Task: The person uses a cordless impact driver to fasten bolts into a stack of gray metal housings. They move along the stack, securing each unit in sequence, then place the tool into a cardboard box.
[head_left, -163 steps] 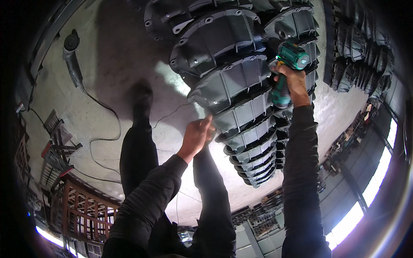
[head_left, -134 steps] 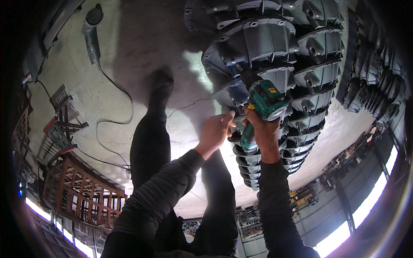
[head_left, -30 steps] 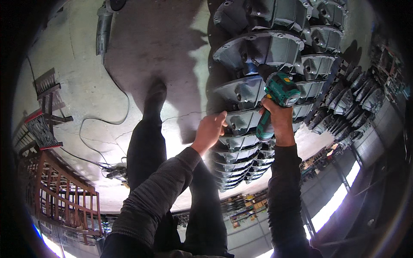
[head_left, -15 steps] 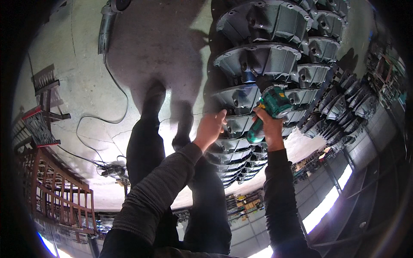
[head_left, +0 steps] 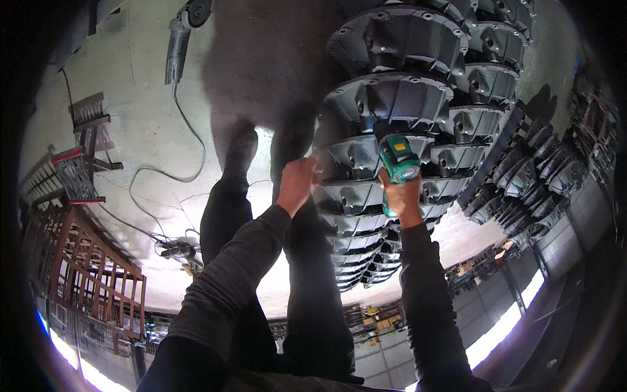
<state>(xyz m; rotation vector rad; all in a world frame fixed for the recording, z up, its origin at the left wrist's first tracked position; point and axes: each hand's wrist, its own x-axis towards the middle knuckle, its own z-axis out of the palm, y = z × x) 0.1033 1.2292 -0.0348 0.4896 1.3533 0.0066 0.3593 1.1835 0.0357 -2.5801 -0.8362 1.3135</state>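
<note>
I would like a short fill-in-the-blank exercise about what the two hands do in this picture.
1. The right hand grips a ____ cordless drill.
2. The left hand rests on the rim of a grey metal ____.
3. An angle grinder with a cable lies on the concrete ____.

Missing words: green; casting; floor

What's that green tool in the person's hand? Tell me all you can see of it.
The drill is a handheld power tool with a teal-green body, dark trim and a pale label on top; it looks like plastic. The right hand grips its handle from below. Its nose points up and away, against a grey ribbed casting in a long row of such castings. The tip is hidden behind the body. No cord shows. The left hand rests on the next casting, apart from the drill.
</note>
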